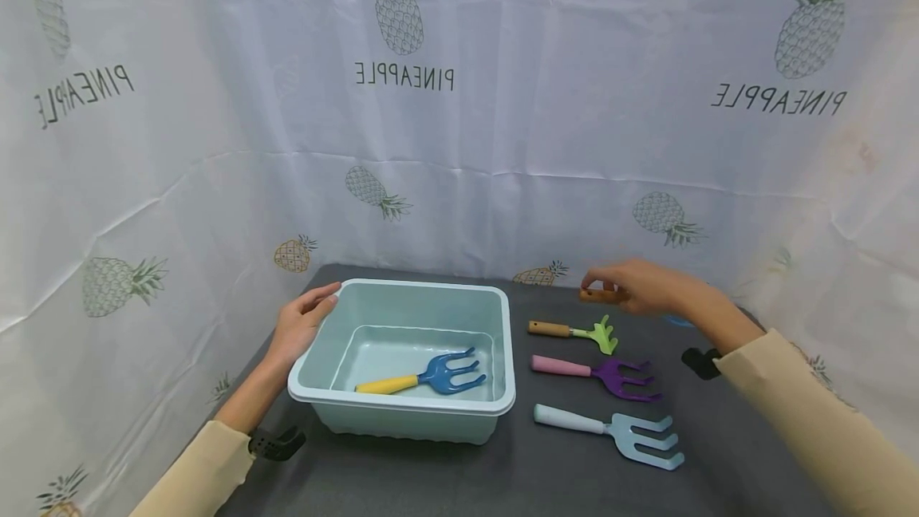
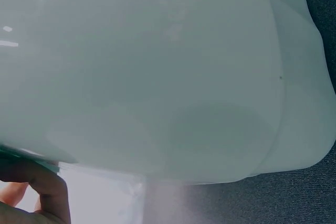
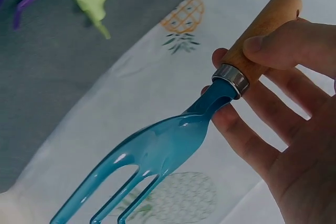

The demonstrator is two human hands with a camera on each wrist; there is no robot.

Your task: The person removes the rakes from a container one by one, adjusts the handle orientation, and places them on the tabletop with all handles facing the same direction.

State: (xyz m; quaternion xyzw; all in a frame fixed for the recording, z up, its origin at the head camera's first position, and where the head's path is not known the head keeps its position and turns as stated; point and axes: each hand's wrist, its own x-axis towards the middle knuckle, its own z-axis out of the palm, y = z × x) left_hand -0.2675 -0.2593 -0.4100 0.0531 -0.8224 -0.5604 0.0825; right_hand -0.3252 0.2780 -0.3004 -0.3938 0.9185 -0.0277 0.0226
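My right hand (image 1: pixel 635 286) pinches the wooden handle of a blue garden hand fork (image 3: pixel 163 135) between thumb and fingers, above the far right of the table. In the right wrist view its tines point down and left. On the left, my left hand (image 1: pixel 297 325) grips the rim of a pale green plastic basin (image 1: pixel 405 405), thumb toward the top edge. Inside the basin lies a blue hand fork with a yellow handle (image 1: pixel 388 384). The left wrist view shows mostly the basin's outer wall (image 2: pixel 157 77) and part of the bent fingers (image 2: pixel 50 187).
Right of the basin, three more hand forks lie in a column: a small green one with a wooden handle (image 1: pixel 550 329), a purple one with a pink handle (image 1: pixel 562 366), and a pale blue one (image 1: pixel 570 419). A pineapple-print curtain (image 1: pixel 459 126) surrounds the dark table (image 1: pixel 431 477).
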